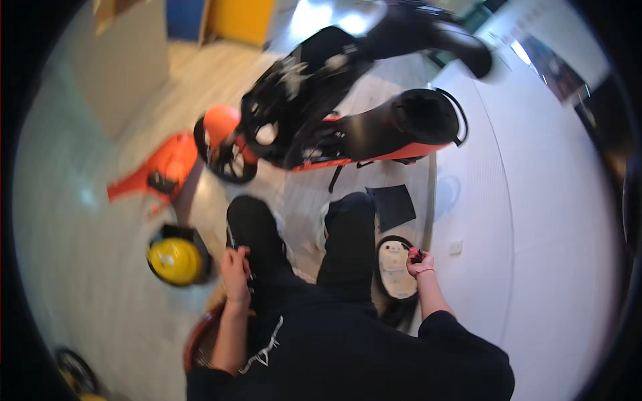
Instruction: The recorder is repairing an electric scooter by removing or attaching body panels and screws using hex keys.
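My right hand (421, 265) is closed around a small red-and-black tool (416, 256), its kind unclear. It is beside a dark-rimmed oval part with a cream underside (398, 269), perhaps an upturned seat. Over my left thigh, my left hand (235, 269) has its fingers curled; whatever is in them, if anything, is hidden. In front of my knees stands an orange-and-black motor scooter (394, 127), partly stripped, with inner black parts showing. Another person in black (314, 73) leans over its front, blurred by motion.
An orange body panel (175, 164) lies on the floor left of the scooter's wheel. Nearer me is a yellow round object in a black holder (175, 260). A flat black panel (392, 206) lies past my right knee. A white wall (535, 220) runs along the right.
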Demonstrator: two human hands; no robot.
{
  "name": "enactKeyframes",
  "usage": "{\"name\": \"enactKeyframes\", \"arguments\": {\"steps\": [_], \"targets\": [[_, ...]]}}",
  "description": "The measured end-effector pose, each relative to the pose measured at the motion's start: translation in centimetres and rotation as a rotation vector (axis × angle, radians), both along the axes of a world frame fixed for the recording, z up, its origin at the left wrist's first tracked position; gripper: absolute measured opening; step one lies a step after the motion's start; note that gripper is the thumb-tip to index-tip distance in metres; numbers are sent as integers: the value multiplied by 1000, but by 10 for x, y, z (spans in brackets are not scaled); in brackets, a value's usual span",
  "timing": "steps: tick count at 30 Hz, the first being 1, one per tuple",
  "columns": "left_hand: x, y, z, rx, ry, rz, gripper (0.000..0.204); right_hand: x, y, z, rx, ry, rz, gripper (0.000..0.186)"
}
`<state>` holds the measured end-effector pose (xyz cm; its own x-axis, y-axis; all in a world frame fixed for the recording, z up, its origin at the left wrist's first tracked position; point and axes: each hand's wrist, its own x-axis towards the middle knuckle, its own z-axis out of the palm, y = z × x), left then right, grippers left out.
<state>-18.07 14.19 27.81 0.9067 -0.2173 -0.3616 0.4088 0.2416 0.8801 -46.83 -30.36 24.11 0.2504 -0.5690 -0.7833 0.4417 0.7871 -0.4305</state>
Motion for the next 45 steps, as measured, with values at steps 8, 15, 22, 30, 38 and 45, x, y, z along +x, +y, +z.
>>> {"name": "enactKeyframes", "arguments": {"steps": [8,15,22,30,38,45], "targets": [[-14,-31,-9,117,70,-200,17,-67,-3,-178,-122,57,-381,16],[-18,-31,-21,486,213,-426,17,-99,-2,-233,28,311,-449,17],[-15,-54,-9,555,383,-301,18,-140,-26,-283,93,128,-585,20],[-21,-75,-10,471,280,-380,20,-130,-17,-296,152,252,-646,17],[-28,-116,1,254,246,-449,14,22,10,-156,-623,477,283,26],[-64,-131,17,-158,47,-509,22,152,180,44,-796,-205,874,28]]}}
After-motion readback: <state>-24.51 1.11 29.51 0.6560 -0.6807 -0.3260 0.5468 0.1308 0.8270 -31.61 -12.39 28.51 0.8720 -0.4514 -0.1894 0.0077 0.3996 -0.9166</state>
